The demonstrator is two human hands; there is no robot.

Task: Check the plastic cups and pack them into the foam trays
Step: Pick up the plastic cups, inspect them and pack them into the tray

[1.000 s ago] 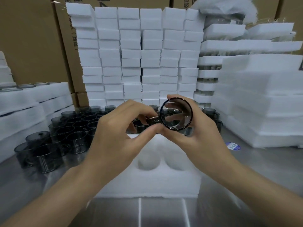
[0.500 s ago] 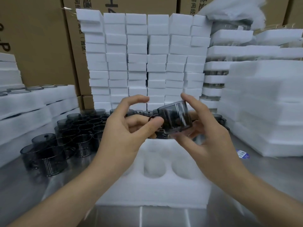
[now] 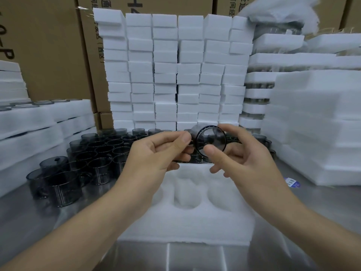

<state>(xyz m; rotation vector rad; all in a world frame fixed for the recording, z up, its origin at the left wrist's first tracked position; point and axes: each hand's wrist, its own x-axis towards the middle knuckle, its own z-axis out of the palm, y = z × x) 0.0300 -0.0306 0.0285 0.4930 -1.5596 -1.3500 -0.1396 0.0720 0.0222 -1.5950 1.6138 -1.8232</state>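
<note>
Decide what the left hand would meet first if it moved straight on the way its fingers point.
The left hand points rightward at the dark cup, whose side it pinches; the right hand lies just beyond, though depth is unclear.

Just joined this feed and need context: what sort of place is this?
Likely a factory packing station: cardboard cartons stacked behind, columns of white foam blocks, smoky cups massed on the steel table, and the left hand and right hand holding one cup near a foam tray.
</note>
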